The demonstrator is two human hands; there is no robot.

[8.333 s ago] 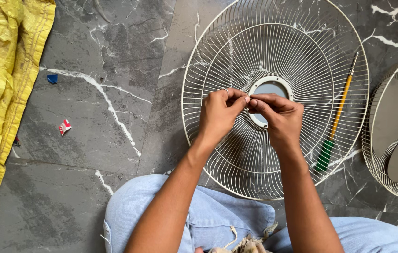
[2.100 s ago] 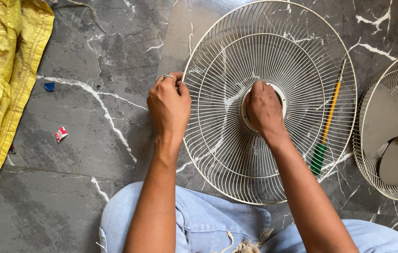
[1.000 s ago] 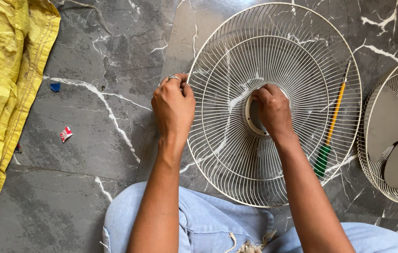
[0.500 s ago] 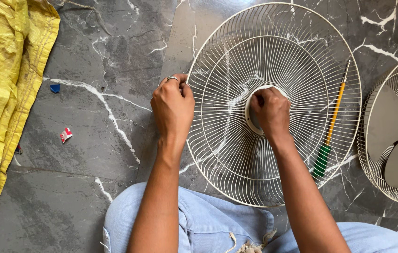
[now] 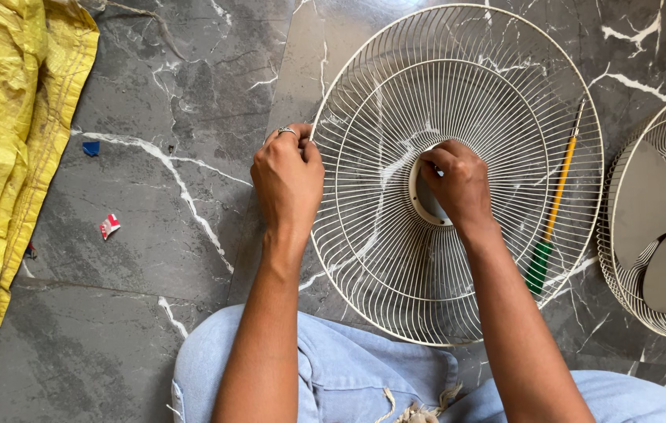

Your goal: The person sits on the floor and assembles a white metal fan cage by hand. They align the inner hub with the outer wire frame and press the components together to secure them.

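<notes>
Wire fan guard [image 5: 396, 258] lies flat on the floor [image 5: 168, 211]. Left hand [image 5: 287, 178] clamps its rim at 9 o'clock; right hand [image 5: 457, 186], fingers closed, works the centre ring [image 5: 416, 205]. Screwdriver [image 5: 554, 205] lies at 3 o'clock. Judged step: fitting the hub; maintain steady rim support.

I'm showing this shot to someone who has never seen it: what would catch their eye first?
The big cream wire fan guard lying flat on the dark marble floor, the left hand gripping its rim and the right hand at its centre ring. Then the bright yellow sack along the left edge.
</notes>
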